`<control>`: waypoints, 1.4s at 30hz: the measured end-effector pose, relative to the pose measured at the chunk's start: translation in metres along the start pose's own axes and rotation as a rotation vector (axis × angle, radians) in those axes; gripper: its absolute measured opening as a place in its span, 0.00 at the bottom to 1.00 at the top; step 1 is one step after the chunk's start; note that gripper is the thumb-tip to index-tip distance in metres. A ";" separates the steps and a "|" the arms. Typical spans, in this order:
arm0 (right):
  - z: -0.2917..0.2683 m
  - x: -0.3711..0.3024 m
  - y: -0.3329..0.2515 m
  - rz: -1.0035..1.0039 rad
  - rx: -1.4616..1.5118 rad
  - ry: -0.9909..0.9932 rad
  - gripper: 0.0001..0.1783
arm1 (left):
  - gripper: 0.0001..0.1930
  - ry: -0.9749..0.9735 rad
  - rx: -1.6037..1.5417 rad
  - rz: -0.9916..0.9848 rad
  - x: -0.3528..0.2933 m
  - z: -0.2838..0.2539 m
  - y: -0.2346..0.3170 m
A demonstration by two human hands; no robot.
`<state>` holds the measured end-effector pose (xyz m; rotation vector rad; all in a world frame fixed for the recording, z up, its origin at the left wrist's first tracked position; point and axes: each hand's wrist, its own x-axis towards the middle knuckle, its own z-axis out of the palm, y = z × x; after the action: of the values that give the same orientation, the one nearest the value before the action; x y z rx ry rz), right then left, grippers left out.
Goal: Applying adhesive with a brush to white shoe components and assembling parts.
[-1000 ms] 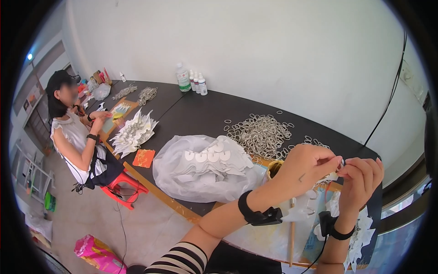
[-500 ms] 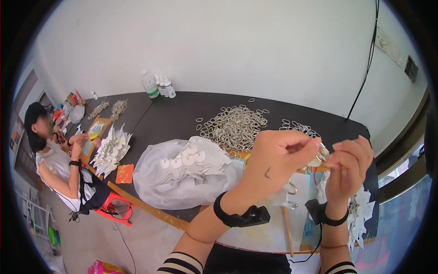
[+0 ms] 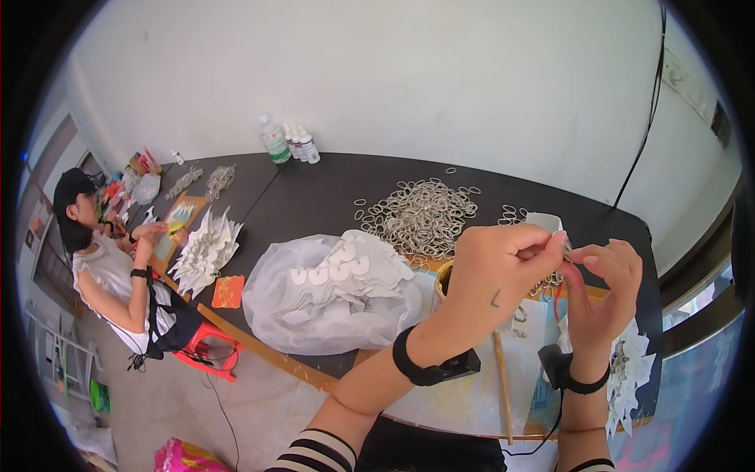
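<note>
My left hand is raised over the right part of the table, its thumb and index finger pinched on a small metal oval ring. My right hand meets it there, thumb and index finger closing on the same ring; the fingers cover most of it. A flat white piece stands up behind my left fingertips; whether it is held I cannot tell. Below the hands, a few metal rings lie on a pale work sheet beside a wooden stick.
A heap of metal oval rings lies behind. Stacked white cut pieces fill a sheer white bag. More white pieces hang at the right edge. Bottles stand by the wall. A co-worker sits at the left.
My hands have come closer together, and the ring is now more covered by fingers. The white piece has come into sight behind my left hand. The whole view has shifted slightly.
</note>
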<state>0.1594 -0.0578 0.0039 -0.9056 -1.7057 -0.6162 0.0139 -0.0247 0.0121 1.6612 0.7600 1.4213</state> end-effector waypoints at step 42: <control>-0.001 -0.001 0.025 -0.159 -0.238 0.104 0.12 | 0.14 -0.168 -0.608 -0.456 0.007 0.025 -0.029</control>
<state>0.1806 -0.0445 0.0028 -0.8912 -1.6431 -0.9729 0.0412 -0.0092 -0.0106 1.0361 0.4973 1.0321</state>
